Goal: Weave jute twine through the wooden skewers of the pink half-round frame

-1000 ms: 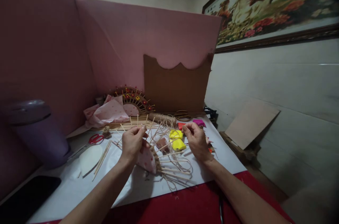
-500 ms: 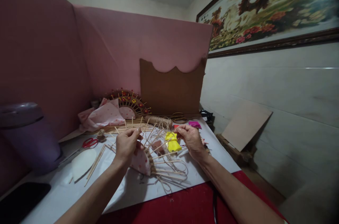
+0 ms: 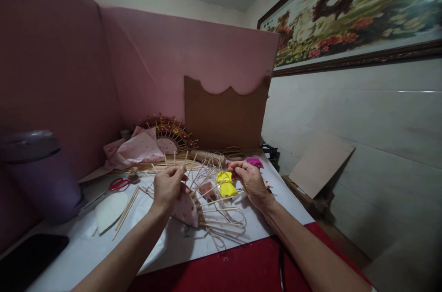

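Note:
My left hand (image 3: 168, 186) is closed on a half-made fan of thin wooden skewers (image 3: 202, 190) with a pink dotted paper centre (image 3: 184, 210). It pinches the upper skewers and holds the fan tilted above the white sheet (image 3: 103, 241). My right hand (image 3: 250, 180) is closed in a pinch on a strand of tan twine (image 3: 224, 225) that runs through the skewers and lies in loops on the sheet. A yellow packet (image 3: 226, 184) lies between the hands.
A finished beaded fan (image 3: 169, 133), pink paper (image 3: 136, 150), a bundle of skewers (image 3: 162, 167), a twine spool (image 3: 207, 157) and red scissors (image 3: 115, 186) lie behind. A purple container (image 3: 41, 177) and a black phone (image 3: 31, 257) are at left. Brown cardboard (image 3: 224, 114) leans on the pink wall.
Both hands have kept their grips on the fan and the twine. The view has shifted slightly; the right hand has drawn a little closer to the fan.

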The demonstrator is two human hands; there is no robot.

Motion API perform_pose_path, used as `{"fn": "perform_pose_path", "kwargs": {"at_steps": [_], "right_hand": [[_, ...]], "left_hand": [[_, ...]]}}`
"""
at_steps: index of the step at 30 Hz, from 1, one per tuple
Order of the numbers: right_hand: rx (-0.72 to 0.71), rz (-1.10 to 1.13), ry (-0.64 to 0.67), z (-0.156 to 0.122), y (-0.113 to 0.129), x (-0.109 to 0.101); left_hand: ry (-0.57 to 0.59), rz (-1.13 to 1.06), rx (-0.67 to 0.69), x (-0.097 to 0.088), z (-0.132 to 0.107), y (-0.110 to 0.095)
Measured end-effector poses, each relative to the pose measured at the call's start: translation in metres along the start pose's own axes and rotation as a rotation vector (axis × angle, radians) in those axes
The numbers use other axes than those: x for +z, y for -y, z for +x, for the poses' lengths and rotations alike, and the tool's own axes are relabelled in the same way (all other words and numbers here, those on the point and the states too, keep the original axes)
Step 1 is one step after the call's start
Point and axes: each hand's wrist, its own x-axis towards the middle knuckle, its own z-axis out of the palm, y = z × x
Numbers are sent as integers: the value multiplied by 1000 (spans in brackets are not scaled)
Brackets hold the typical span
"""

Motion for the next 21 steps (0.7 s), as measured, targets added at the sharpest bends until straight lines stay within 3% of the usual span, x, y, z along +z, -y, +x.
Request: {"fn": "perform_pose_path", "kwargs": {"at_steps": [10,21], "right_hand": [[-6,26,-117,-2,-6,-8],[44,-37,-79,-4,-2,-5]], "left_hand": [[-29,51,30,2,0,8],[-95,197,97,5,-7,7]]}}
